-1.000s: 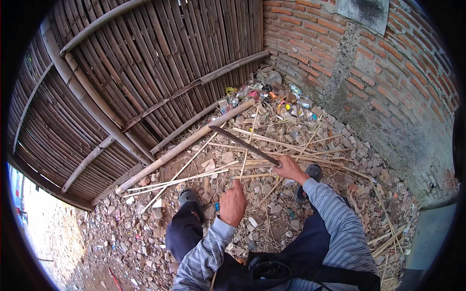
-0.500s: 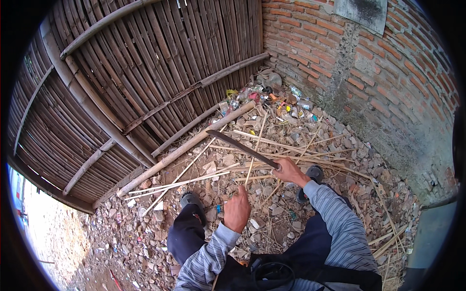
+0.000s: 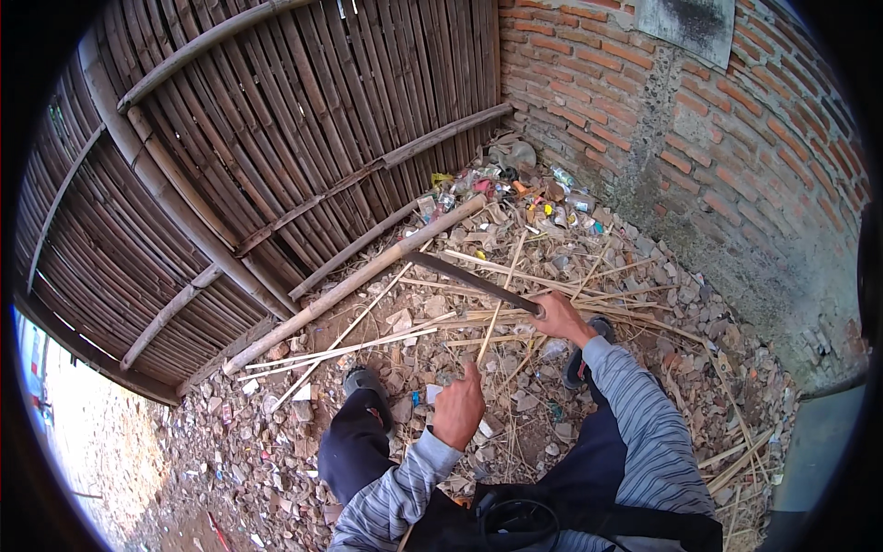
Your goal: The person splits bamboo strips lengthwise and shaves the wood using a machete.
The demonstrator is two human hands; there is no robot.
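Observation:
My right hand is closed round the handle of a long dark machete. Its blade points up and to the left, over the rubble. My left hand, lower and nearer to me, grips the near end of a thin pale bamboo strip. Away from me the strip slants up and slightly right, and the blade crosses it about midway. Whether blade and strip touch, I cannot tell. More split bamboo strips lie on the ground beyond and beside my hands.
A bamboo pole lies along the foot of a slatted bamboo wall. On the right curves a brick wall. Litter heaps in their corner. My shoes stand on broken stones, with more strips at the right.
The machete and my right hand have shifted a little to the right along the strip. My left hand has moved slightly right, and the strip's far end has swung right.

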